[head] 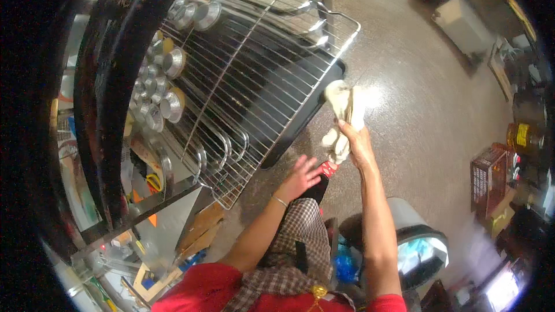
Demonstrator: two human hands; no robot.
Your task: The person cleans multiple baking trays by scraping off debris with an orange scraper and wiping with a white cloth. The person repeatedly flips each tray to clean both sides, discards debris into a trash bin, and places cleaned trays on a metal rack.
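My right hand (356, 141) is closed around a bunched cream-coloured cloth (344, 99), whose folds hang out above and below the fist over the floor. My left hand (300, 178) is held out with its fingers spread and holds nothing. It is near the lower corner of a metal wire rack (284, 125), apart from it as far as I can tell. Stacks of small foil cups (173, 104) stand at the left, beyond the rack's wires. Beneath the rack lies a dark bin or tray (299, 73), partly hidden by the wires.
A grey bin (416, 229) with a lining stands at my lower right. A brown plastic crate (488, 177) is at the far right, below a white box (464, 26). At the left a dark curved frame (125, 73) rises beside a shelf with yellow-handled scissors (154, 182).
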